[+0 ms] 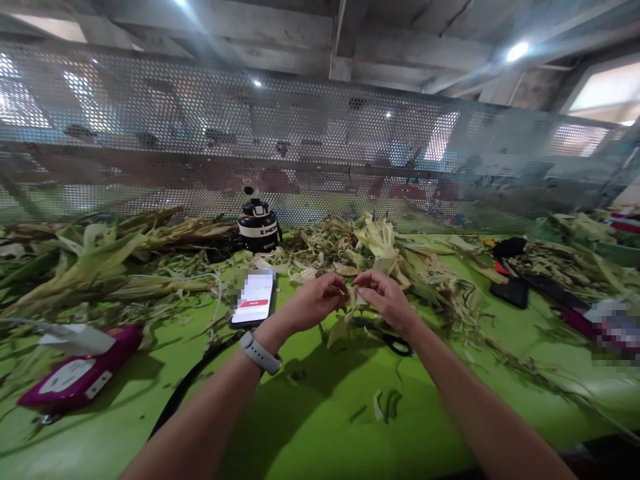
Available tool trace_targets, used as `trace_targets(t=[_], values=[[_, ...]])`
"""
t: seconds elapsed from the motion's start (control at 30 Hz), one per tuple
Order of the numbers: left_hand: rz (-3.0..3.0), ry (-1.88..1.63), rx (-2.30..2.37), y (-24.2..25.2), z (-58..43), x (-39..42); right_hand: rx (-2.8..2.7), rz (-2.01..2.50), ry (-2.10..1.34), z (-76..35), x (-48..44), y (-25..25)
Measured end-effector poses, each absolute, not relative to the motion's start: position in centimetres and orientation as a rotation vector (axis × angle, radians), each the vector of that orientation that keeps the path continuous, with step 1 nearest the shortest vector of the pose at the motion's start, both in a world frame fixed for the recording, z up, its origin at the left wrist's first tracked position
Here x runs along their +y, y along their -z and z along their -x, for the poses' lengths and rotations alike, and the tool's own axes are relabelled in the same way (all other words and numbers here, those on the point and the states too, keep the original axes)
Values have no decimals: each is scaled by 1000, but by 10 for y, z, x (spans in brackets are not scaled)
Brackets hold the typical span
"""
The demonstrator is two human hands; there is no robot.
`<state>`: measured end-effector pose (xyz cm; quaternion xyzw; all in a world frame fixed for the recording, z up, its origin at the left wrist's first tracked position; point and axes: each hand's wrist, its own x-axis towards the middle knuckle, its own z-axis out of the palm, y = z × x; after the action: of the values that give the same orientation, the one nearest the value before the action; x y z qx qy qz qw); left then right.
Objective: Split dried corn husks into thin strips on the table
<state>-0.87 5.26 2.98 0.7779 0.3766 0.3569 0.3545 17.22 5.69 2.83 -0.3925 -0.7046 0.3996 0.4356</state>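
Over the green table (320, 400), my two hands are close together, their fingertips nearly meeting. My left hand (320, 300), with a pale watch (261, 352) on its wrist, has its fingers curled in a pinch; what lies in them is too small to make out. My right hand (386, 301) pinches a pale piece of corn husk (356, 298). Beneath the hands lie loose husk scraps (340, 330). A dark-handled loop (397, 344), perhaps scissors, lies by the right wrist, mostly covered.
A phone (255, 298) lies left of my hands, a black bottle (259, 230) behind it. Husk heaps (100, 257) spread at left and back (380, 240). A magenta box with a charger (80, 373) is front left. At right lies a black device (510, 291). A perforated metal screen (320, 143) stands behind.
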Motion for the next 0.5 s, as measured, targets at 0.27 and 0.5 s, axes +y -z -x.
trace_targets(t=[0.27, 0.5], values=[[-1781, -880, 772, -26, 14, 57, -1755, 987, -1027, -180, 59, -33], [-1666, -805, 744, -26, 19, 58, -1763, 969, -1145, -189, 62, -40]])
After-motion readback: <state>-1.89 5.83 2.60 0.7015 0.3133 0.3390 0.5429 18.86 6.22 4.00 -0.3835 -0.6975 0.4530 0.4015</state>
